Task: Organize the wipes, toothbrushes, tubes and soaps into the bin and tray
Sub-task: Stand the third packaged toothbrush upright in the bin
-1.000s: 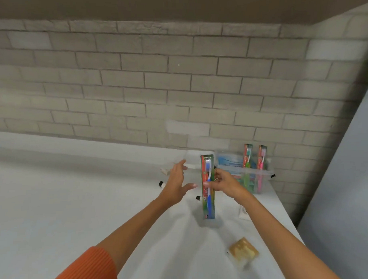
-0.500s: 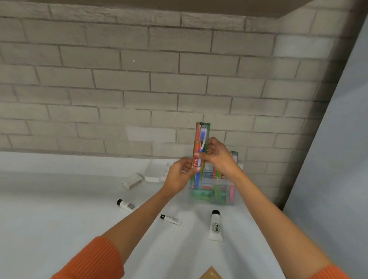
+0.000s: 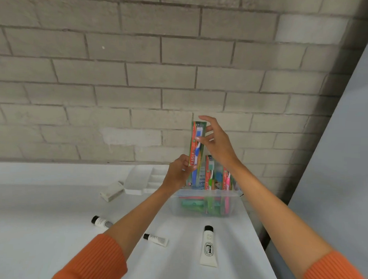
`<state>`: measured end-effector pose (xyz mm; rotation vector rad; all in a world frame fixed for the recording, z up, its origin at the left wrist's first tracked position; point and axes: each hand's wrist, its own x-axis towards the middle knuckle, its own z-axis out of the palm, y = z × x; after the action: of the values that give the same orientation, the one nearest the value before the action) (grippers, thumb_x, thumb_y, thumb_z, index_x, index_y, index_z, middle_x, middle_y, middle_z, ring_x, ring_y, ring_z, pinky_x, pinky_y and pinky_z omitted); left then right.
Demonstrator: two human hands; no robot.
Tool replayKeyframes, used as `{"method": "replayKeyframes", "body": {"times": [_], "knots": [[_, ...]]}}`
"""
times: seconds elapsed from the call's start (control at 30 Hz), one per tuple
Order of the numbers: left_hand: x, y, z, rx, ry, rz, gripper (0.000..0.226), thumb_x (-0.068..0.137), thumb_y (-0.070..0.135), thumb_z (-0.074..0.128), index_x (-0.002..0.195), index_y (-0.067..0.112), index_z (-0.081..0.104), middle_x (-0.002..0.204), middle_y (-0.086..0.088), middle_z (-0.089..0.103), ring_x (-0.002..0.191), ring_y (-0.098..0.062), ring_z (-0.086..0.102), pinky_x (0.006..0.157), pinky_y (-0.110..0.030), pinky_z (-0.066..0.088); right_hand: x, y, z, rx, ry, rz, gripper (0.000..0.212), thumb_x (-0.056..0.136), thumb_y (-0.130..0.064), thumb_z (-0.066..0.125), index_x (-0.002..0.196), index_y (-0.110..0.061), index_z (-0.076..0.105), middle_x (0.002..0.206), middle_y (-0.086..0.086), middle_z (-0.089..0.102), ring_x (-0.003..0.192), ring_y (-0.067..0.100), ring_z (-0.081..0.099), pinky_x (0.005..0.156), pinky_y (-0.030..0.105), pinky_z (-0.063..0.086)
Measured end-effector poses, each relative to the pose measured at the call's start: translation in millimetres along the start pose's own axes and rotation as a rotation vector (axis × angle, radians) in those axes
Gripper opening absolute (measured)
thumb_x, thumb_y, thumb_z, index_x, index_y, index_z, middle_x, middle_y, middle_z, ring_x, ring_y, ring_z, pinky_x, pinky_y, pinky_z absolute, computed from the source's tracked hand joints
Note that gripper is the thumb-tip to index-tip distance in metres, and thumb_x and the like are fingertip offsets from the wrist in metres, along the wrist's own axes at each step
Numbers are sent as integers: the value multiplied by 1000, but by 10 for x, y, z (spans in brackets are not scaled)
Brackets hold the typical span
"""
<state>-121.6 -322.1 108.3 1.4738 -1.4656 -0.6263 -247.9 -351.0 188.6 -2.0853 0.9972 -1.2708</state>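
Observation:
A blue toothbrush in a green and orange package (image 3: 197, 148) stands upright above the left end of the clear bin (image 3: 197, 208). My left hand (image 3: 177, 173) grips the package's lower part. My right hand (image 3: 215, 143) is at its top with fingers spread, only the thumb tip touching the front. Two more packaged toothbrushes (image 3: 210, 173) and a blue wipes pack stand in the bin. A white compartment tray (image 3: 140, 180) lies left of the bin. A wrapped soap bar (image 3: 113, 191) rests beside the tray. Three tubes lie on the table: a small one (image 3: 102, 221), a thin one (image 3: 156, 239) and a larger white one (image 3: 209, 247).
The white table (image 3: 40, 228) meets a brick wall (image 3: 139, 85) behind the bin and tray. A grey panel (image 3: 345, 165) rises just past the table's right edge. My orange sleeves are at the bottom of the view.
The package has gone from above the table to above the bin. My left hand has taken hold of its lower part, and my right hand's fingers have opened at its top.

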Motion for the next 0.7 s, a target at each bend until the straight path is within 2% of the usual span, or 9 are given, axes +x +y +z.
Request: {"method": "replayKeyframes", "body": {"times": [0.03, 0.1, 0.17, 0.23, 0.3, 0.43, 0.53, 0.6, 0.7], "knots": [[6, -51, 13, 16, -26, -6, 16, 89, 20, 59, 97, 8, 53, 97, -12, 63, 79, -13, 55, 61, -4, 44, 0, 79, 42, -26, -16, -1, 45, 88, -12, 62, 129, -21, 45, 99, -6, 53, 84, 10, 55, 68, 6, 45], [17, -141, 45, 49, -100, -26, 20, 90, 19, 59, 102, 5, 52, 103, -14, 64, 87, -15, 55, 73, -17, 45, -5, 260, 132, -88, -55, 5, 40, 87, -15, 62, 124, -22, 49, 105, -4, 54, 98, 17, 53, 87, 29, 46], [14, -207, 82, 38, -172, -55, 21, 90, 15, 59, 104, 5, 49, 110, -21, 63, 89, -20, 57, 78, -26, 46, -34, 420, 191, -170, -74, 45, 40, 86, -20, 63, 123, -27, 50, 101, -6, 52, 105, 18, 46, 93, 38, 34], [12, -246, 118, 61, -224, -61, 27, 89, 15, 59, 109, 3, 47, 112, -23, 63, 96, -29, 62, 82, -31, 48, -63, 533, 223, -237, -68, 73, 40, 85, -25, 64, 122, -31, 50, 97, -7, 50, 104, 14, 39, 89, 34, 23], [50, -282, 156, 141, -260, -44, 33, 90, 18, 58, 115, 2, 45, 112, -18, 63, 103, -30, 63, 85, -33, 50, -81, 630, 252, -298, -76, 90, 40, 84, -29, 65, 121, -32, 51, 96, -8, 51, 105, 12, 36, 87, 31, 16], [129, -323, 202, 233, -281, -76, 33, 89, 20, 60, 114, 5, 44, 108, -12, 64, 98, -26, 63, 86, -33, 51, -120, 762, 322, -401, -89, 67, 42, 82, -34, 66, 121, -31, 51, 101, -8, 54, 112, 14, 38, 86, 28, 13], [155, -358, 237, 338, -289, -86, 37, 88, 24, 60, 117, 8, 44, 108, -11, 64, 98, -26, 63, 88, -37, 53, -152, 822, 339, -527, -91, 7, 42, 81, -36, 67, 120, -30, 53, 116, -8, 57, 116, 16, 36, 81, 21, 7], [179, -372, 266, 386, -291, -96, 38, 88, 24, 60, 119, 8, 43, 109, -12, 64, 97, -25, 62, 86, -37, 53, -161, 866, 353, -605, -101, -15, 43, 80, -37, 67, 120, -29, 54, 122, -7, 54, 120, 18, 35, 87, 24, 9], [213, -350, 286, 434, -315, -117, 35, 89, 21, 58, 119, 6, 47, 110, -13, 65, 89, -21, 60, 83, -34, 51, -164, 897, 382, -666, -112, -17, 45, 81, -37, 65, 123, -28, 53, 125, -4, 51, 124, 20, 33, 102, 36, 11]]}}
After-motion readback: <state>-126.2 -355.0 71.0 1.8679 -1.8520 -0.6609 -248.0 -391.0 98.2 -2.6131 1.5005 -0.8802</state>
